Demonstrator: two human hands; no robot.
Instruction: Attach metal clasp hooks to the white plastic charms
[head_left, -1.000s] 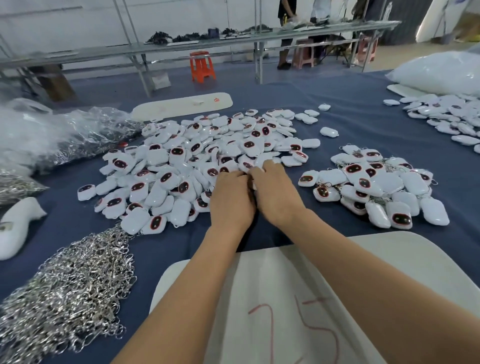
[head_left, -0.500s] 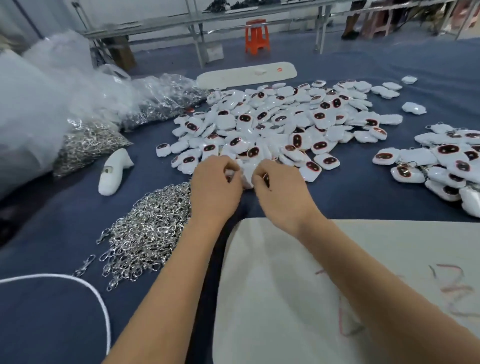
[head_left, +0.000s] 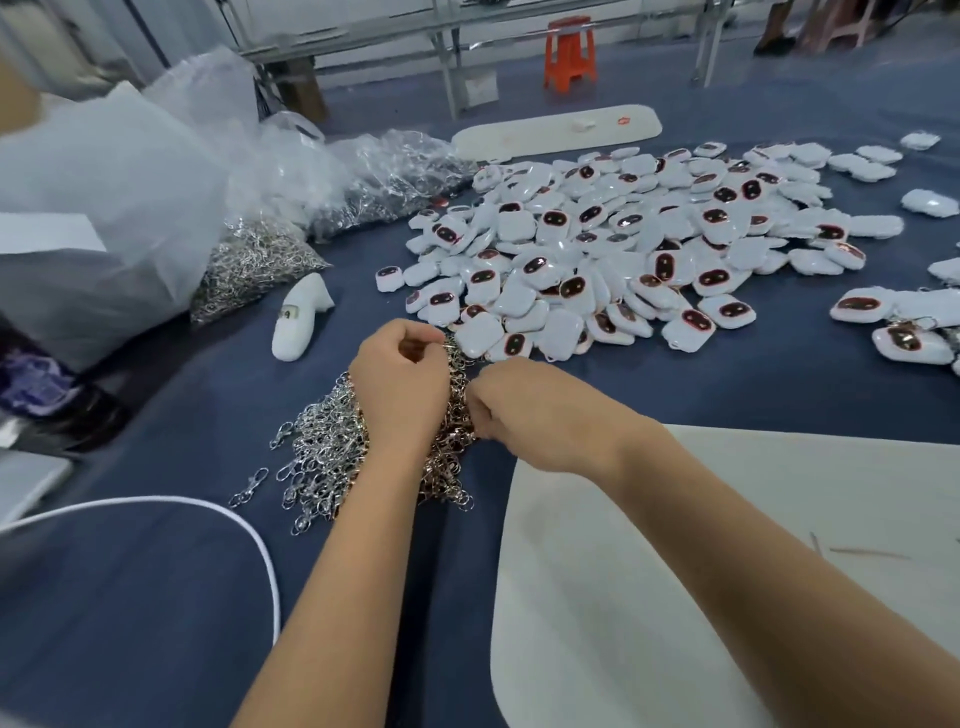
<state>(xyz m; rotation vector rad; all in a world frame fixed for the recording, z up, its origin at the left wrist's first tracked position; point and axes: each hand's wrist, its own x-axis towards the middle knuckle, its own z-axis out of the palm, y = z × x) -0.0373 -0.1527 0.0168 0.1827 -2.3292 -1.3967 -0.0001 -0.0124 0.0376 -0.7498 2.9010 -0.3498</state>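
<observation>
A big heap of white plastic charms (head_left: 623, 249) with dark red faces lies on the blue cloth beyond my hands. A pile of silver metal clasp hooks (head_left: 327, 452) sits at the near left of it. Both hands hover over that pile's right side. My left hand (head_left: 400, 379) is curled, with thumb and forefinger pinching a thin clasp hook at its top. My right hand (head_left: 530, 410) is curled too, its fingertips down at the pile's edge; what they hold is hidden.
A second group of charms (head_left: 893, 322) lies at the right. Clear bags of hooks (head_left: 249, 265) and plastic bags (head_left: 130, 208) fill the left. A white shoe-shaped piece (head_left: 301, 322), a white board (head_left: 727, 571) under my right forearm, a white cord (head_left: 208, 506).
My view and both hands have shifted left, from the near edge of the charm heap to the clasp hook pile. The hands now sit lower and closer to me.
</observation>
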